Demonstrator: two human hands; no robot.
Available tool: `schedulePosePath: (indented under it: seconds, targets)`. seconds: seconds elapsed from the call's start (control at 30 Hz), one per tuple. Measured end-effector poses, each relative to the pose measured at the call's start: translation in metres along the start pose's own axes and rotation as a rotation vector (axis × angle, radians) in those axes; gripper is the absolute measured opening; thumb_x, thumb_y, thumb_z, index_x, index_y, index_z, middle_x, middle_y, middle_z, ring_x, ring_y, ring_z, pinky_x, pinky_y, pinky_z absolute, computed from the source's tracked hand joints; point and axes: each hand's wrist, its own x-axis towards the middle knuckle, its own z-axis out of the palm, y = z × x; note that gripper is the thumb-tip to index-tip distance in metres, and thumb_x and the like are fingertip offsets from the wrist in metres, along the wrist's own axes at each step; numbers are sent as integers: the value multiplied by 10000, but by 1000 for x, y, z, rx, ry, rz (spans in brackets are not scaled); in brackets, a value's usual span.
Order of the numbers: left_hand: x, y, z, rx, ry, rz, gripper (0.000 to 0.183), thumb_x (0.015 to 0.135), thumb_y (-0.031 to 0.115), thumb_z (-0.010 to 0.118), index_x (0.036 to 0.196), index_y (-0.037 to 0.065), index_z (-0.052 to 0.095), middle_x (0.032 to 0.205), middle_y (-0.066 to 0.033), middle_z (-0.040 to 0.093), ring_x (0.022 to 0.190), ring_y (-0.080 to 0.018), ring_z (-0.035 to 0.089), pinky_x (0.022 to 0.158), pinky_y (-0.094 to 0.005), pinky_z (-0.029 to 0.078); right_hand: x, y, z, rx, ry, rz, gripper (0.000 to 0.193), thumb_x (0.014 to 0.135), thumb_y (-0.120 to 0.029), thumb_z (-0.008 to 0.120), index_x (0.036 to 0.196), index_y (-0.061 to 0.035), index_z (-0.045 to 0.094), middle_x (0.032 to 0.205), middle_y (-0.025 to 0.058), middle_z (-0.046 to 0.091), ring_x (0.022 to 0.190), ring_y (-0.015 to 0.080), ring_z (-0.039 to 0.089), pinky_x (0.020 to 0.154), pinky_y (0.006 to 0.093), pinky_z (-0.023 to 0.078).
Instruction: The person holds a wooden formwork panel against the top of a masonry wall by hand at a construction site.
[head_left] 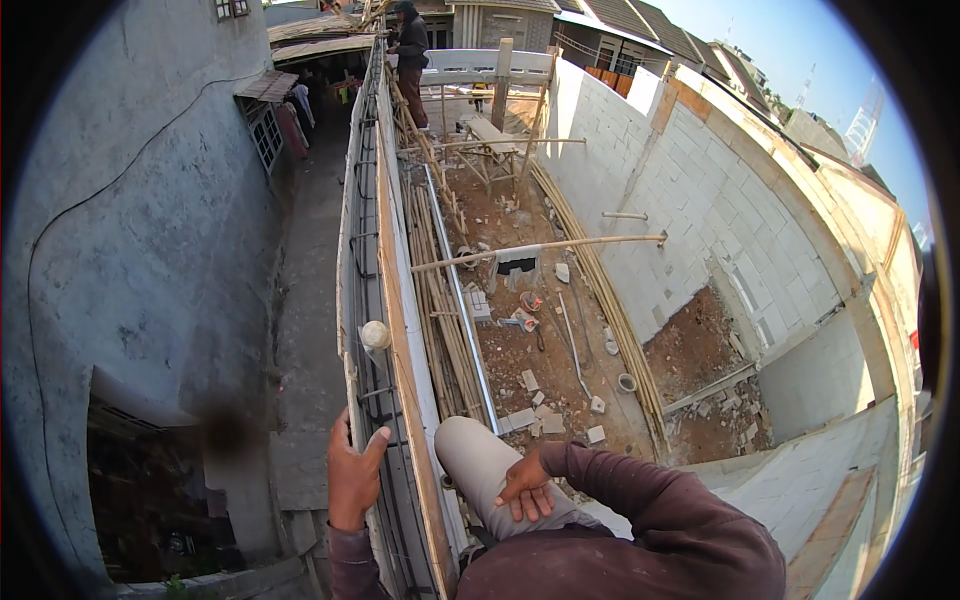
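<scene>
Your sleeve (650, 490) and trouser leg (468, 460): matt cloth. Beside you: board (403, 370), bare wood; house wall (150, 230), matt plaster; long strip (461, 300), glossy, metal-looking.

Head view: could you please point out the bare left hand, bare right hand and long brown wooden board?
Bare left hand (354, 474), head view: its back.
Bare right hand (525, 478), head view: its back.
Long brown wooden board (408, 388), head view: its middle stretch.

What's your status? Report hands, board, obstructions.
Left hand at outer board. Right hand on beige trouser leg. Possible obstruction ahead: pale round object above rebar.
</scene>
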Motion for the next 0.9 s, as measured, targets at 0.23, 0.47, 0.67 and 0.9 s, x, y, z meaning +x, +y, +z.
schedulePosePath:
  seconds: [0.23, 0.47, 0.67, 0.9]
  targets:
    - [1, -5, 0, 33, 17, 48, 552, 986, 152, 742, 1446, -61, 522, 1218, -101, 705, 1062, -152, 654, 964, -314, 520, 1, 1, 0, 1, -8, 2, 708, 1031, -671, 509, 1183, -20, 739, 957, 131, 793, 755, 257, 779, 660, 418, 630]
    - [1, -1, -1, 39, 1, 0, 596, 974, 197, 745, 1462, -61, 518, 1290, -167, 677, 1142, -218, 653, 1019, -360, 502, 1, 3, -2, 9, -11, -1, 706, 1031, -670, 511, 1197, -19, 727, 961, 135, 791, 761, 263, 780, 676, 426, 630]
    - [0, 2, -2, 58, 3, 0, 593, 974, 193, 744, 1462, -60, 520, 1298, -170, 671, 1149, -224, 652, 1024, -363, 500, 0, 2, -1, 11, -10, 0, 703, 1028, -669, 520, 1194, -19, 730, 960, 135, 792, 764, 261, 781, 678, 425, 632]
    - [1, -1, -2, 68, 2, 2, 583, 976, 183, 741, 1460, -58, 522, 1300, -165, 666, 1156, -220, 648, 1028, -362, 498, -1, 2, -1, 13, -9, 0, 701, 1030, -665, 518, 1188, -18, 735, 952, 130, 792, 758, 256, 780, 670, 423, 633]
